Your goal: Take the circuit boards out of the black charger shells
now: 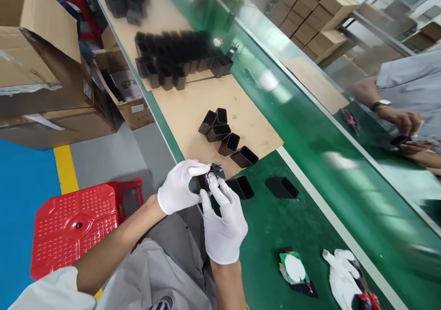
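Bright light leaves white glare on the blurred green surface (305,133).

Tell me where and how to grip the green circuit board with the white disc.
Probably best pinched by its left and right edges as pictured, from above: the green circuit board lies fairly flat, the white disc covers most of its face, and red wire and a black piece sit at its lower end.

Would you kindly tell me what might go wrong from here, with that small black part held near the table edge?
The small black part, held between the left-hand grip and right-hand grip, might fall past the table edge if it slips. The open black case close by the right-hand grip could be knocked over. The green board lies exposed, so a stray bump might damage it.
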`<state>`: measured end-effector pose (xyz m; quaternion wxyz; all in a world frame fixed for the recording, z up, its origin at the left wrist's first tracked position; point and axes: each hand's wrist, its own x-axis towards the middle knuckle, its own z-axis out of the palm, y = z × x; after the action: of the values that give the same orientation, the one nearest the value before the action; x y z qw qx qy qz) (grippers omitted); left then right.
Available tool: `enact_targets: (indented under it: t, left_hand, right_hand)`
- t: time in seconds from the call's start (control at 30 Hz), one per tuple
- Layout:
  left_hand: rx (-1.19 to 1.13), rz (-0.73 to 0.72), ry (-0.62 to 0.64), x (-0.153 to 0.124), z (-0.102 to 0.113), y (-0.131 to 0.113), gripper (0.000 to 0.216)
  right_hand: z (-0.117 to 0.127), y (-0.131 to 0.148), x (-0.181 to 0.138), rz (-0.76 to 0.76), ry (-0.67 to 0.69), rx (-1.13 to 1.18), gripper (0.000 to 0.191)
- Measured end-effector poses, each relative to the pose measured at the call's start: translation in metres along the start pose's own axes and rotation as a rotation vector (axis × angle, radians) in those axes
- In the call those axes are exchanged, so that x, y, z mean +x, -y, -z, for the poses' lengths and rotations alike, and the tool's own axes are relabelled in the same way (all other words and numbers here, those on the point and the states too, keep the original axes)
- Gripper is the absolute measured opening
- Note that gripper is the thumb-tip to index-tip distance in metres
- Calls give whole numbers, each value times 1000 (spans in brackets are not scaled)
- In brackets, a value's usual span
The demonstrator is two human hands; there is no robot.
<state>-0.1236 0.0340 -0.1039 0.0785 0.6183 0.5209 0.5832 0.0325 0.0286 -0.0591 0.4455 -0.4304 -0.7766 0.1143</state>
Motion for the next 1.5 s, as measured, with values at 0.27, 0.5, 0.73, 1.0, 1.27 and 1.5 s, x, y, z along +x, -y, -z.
enact_targets:
  t: [0.27, 0.5, 0.73, 1.0, 1.27, 1.5]
  left_hand:
    - [-137, 70, -66, 17, 5, -37, 76]
    - [-478, 142, 61, 51, 23, -86, 61]
    - [-428, 196, 135, 52, 30, -90, 59]
    - [-431, 174, 140, 50, 37, -85, 65]
    - [-501, -1, 26, 43, 30, -74, 69]
    - [-480, 15, 71, 47, 29, -72, 66]
  right_hand:
    - [14, 27, 5, -665, -66, 455, 28]
    - [26, 38, -8, -953, 71, 1058, 38]
    - [24, 46, -7, -1113, 38, 1240, 37]
    - [24, 54, -3, -1133, 5, 1251, 39]
    - [22, 55, 9, -1239, 3, 1348, 34]
    - [12, 40, 3, -1174, 103, 1408, 33]
